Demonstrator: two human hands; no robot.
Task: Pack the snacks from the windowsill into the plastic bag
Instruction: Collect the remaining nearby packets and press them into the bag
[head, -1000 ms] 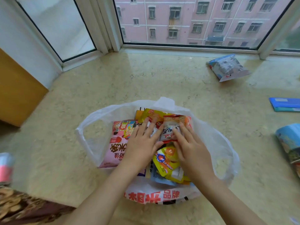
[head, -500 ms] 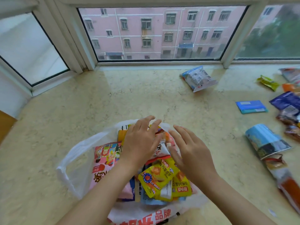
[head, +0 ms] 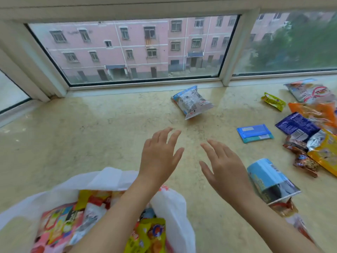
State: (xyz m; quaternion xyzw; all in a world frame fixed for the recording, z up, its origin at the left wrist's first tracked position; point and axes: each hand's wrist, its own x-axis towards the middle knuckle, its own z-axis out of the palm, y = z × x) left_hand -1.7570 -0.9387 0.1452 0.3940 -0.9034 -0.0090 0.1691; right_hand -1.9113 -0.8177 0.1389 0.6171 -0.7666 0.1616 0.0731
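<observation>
A white plastic bag (head: 173, 207) lies open at the bottom left, holding several colourful snack packets (head: 62, 227). My left hand (head: 160, 154) and my right hand (head: 224, 165) hover over the marble windowsill beyond the bag, fingers spread, holding nothing. Ahead of them lies a blue-and-white snack packet (head: 191, 101). A flat blue packet (head: 254, 133) lies to the right. A light-blue packet (head: 269, 181) lies just right of my right forearm.
A heap of snacks fills the right edge: a purple packet (head: 295, 125), an orange one (head: 317, 110), a small yellow-green one (head: 273, 101), a yellow one (head: 326, 154). The window frame (head: 231, 52) bounds the far side of the beige sill (head: 91, 136).
Both hands have lifted out of the bag and moved forward over the sill, fingers spreading. The view has tilted up and to the right, bringing more snacks into view.
</observation>
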